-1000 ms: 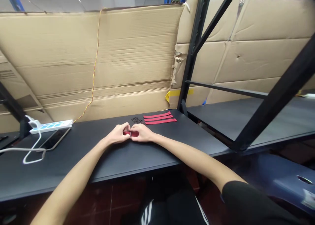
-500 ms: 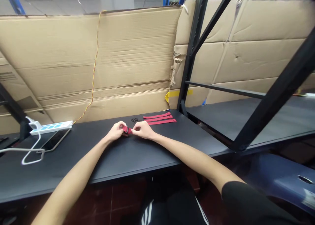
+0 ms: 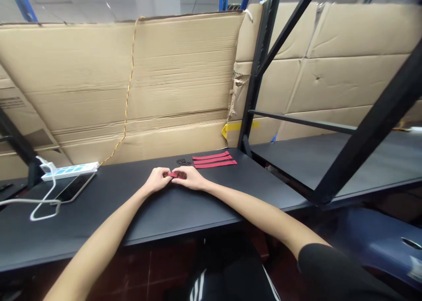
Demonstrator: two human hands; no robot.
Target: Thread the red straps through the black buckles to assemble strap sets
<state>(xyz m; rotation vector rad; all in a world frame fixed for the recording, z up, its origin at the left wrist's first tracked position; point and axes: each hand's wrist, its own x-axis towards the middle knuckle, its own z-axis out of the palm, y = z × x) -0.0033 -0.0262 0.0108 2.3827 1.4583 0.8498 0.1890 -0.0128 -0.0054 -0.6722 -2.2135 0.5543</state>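
My left hand (image 3: 158,179) and my right hand (image 3: 190,178) meet on the black table (image 3: 132,204), fingers closed in a pinch. Between them they hold a short red strap (image 3: 175,175); a small dark piece on it is hard to make out. Just beyond my hands lie several small black buckles (image 3: 183,162). To their right three flat red straps (image 3: 213,159) lie side by side near the table's back edge.
A white power strip (image 3: 69,170) and a phone (image 3: 73,187) with a white cable (image 3: 39,204) lie at the left. Cardboard sheets (image 3: 148,81) wall off the back. A black shelf post (image 3: 255,81) and a diagonal brace (image 3: 369,129) stand at the right.
My hands have kept hold of the red strap and shifted slightly away from me; my fingers have reworked their grip on it.
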